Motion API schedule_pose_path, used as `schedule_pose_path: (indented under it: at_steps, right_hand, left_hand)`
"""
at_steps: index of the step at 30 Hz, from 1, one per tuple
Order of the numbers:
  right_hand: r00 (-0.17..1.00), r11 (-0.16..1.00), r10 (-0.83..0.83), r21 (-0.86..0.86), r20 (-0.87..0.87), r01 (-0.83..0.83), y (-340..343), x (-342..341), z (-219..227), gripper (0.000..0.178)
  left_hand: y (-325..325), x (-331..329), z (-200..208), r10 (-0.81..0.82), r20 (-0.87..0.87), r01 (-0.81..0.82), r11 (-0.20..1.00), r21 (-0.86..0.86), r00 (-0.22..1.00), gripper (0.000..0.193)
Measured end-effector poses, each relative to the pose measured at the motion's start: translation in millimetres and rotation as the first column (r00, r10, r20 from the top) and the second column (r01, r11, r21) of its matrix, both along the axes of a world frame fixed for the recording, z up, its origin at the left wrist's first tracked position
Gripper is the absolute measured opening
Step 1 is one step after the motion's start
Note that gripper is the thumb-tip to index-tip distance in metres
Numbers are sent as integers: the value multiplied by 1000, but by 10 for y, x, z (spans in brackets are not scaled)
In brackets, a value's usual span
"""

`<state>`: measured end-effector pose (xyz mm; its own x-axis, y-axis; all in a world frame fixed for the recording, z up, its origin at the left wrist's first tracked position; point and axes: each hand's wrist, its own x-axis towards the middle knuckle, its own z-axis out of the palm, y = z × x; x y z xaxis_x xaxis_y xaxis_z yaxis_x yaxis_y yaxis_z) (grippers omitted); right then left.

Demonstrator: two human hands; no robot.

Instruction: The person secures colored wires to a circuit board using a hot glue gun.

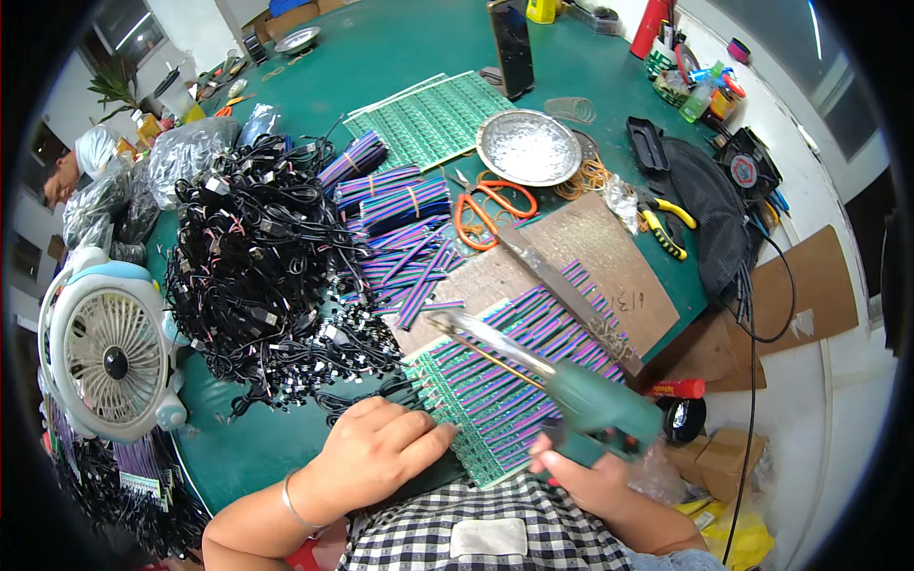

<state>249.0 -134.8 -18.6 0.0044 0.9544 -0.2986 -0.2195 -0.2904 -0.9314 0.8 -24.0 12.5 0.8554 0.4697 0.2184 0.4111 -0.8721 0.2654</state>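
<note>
Green table (pixel 405 46), dish (pixel 489 162) of whitish material (pixel 529 146)

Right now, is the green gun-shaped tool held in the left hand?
No, the right hand is the one gripping the green gun-shaped tool.

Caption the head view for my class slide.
Right hand holding a green soldering gun above striped wires on a green board, left hand at the board's edge.
</note>
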Motion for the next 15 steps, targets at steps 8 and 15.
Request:
schedule_pose_path:
  at_steps: [8,15]
  right_hand:
    - [986,981,-13,191,165,-19,-468,443,-166,44]
    - [904,981,178,5,390,-195,-456,431,10,34]
  left_hand:
    - [-40,28,-239,137,97,-137,991,-12,986,27]
    - [-21,-5,-261,154,81,-148,986,-79,985,29]
